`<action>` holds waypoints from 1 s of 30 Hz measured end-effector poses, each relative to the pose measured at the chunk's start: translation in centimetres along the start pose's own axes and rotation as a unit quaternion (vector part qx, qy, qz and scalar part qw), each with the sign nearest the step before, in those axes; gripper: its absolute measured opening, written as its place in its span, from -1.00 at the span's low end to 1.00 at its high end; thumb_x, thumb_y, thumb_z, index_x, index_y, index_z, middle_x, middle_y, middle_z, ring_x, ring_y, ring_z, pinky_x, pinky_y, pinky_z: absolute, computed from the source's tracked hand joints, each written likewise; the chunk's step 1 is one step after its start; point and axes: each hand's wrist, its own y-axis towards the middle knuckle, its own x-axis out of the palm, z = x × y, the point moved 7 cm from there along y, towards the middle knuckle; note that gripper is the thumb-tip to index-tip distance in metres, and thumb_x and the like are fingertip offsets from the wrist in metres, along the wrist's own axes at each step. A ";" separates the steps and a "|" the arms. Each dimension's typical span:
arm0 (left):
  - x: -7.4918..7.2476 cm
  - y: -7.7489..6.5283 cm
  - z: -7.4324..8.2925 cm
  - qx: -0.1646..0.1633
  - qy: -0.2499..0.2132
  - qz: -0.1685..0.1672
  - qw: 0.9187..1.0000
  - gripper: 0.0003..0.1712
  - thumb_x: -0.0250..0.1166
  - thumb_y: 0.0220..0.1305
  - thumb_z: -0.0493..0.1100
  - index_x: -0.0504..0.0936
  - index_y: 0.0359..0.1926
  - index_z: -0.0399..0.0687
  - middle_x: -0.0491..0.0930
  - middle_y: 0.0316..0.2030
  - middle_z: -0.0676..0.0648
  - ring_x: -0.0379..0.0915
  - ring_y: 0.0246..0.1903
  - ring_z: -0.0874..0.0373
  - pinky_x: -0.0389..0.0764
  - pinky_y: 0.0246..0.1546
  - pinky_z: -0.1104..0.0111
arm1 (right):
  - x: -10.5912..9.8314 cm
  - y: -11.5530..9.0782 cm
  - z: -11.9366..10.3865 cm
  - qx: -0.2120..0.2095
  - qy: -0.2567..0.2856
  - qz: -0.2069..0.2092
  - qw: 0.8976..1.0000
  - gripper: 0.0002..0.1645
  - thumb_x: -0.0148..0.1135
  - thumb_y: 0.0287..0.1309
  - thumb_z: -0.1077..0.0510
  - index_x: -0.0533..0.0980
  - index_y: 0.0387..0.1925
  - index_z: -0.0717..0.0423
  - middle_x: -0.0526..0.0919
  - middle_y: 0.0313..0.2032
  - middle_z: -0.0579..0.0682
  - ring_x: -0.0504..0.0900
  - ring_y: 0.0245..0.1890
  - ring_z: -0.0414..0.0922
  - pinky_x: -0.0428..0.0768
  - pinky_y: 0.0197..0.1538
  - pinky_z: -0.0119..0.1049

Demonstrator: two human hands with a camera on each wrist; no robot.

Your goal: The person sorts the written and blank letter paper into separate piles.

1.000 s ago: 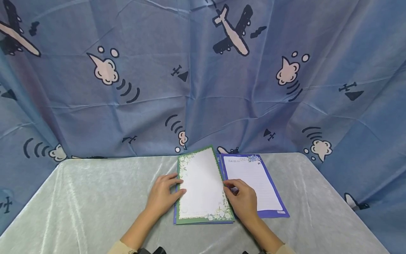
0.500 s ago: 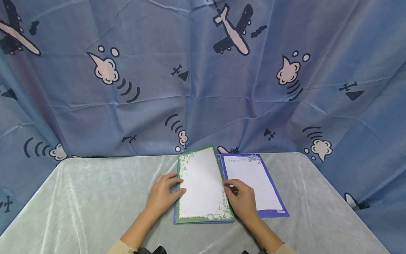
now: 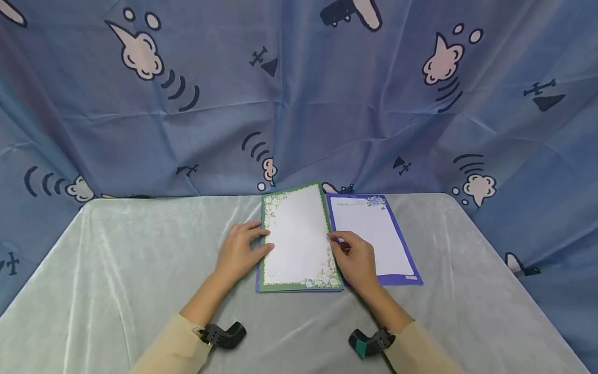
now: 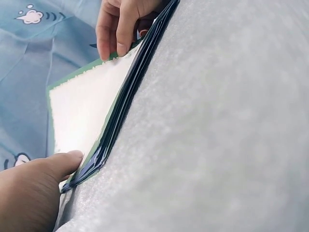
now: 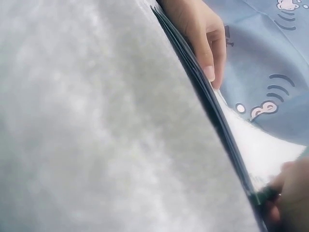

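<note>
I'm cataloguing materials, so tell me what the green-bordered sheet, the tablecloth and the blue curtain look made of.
Green-bordered sheet: likely smooth paper or thin card, given its flat print and thin edge. Tablecloth: fabric, perhaps velvet, soft, with pale streaks of sheen. Blue curtain: thin cloth, possibly synthetic, slightly shiny, with creases and folds.

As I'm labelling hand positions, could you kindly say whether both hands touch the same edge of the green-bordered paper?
No, the left hand touches the paper at its left edge, the right hand at its right.
</note>
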 end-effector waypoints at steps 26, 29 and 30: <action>-0.3 0.4 -0.2 -0.012 -0.006 -0.009 1.000 -0.58 0.50 0.17 0.06 0.77 0.01 0.01 0.58 0.27 -0.12 0.40 0.31 -0.17 0.41 0.34 -0.06 | -0.4 0.8 -1.1 0.021 0.038 0.010 0.999 -0.74 0.37 0.09 0.43 0.76 -0.17 0.21 0.81 -0.18 0.15 0.75 -0.40 0.05 0.53 -0.33 -0.70; -0.2 0.4 -0.3 -0.012 -0.006 -0.012 1.000 -0.56 0.50 0.17 0.06 0.76 0.03 0.00 0.58 0.27 -0.12 0.40 0.31 -0.17 0.41 0.34 -0.06 | -0.6 0.8 -1.1 0.044 0.051 0.007 0.998 -0.75 0.37 0.11 0.43 0.76 -0.16 0.20 0.81 -0.17 0.15 0.75 -0.38 0.01 0.54 -0.33 -0.68; -0.2 0.4 -0.3 -0.013 -0.007 -0.012 1.000 -0.56 0.50 0.17 0.05 0.76 0.03 -0.01 0.58 0.27 -0.12 0.41 0.31 -0.17 0.41 0.34 -0.06 | -0.6 0.8 -1.1 0.053 0.056 0.005 0.997 -0.75 0.37 0.12 0.42 0.77 -0.16 0.19 0.81 -0.17 0.15 0.74 -0.39 -0.04 0.54 -0.34 -0.67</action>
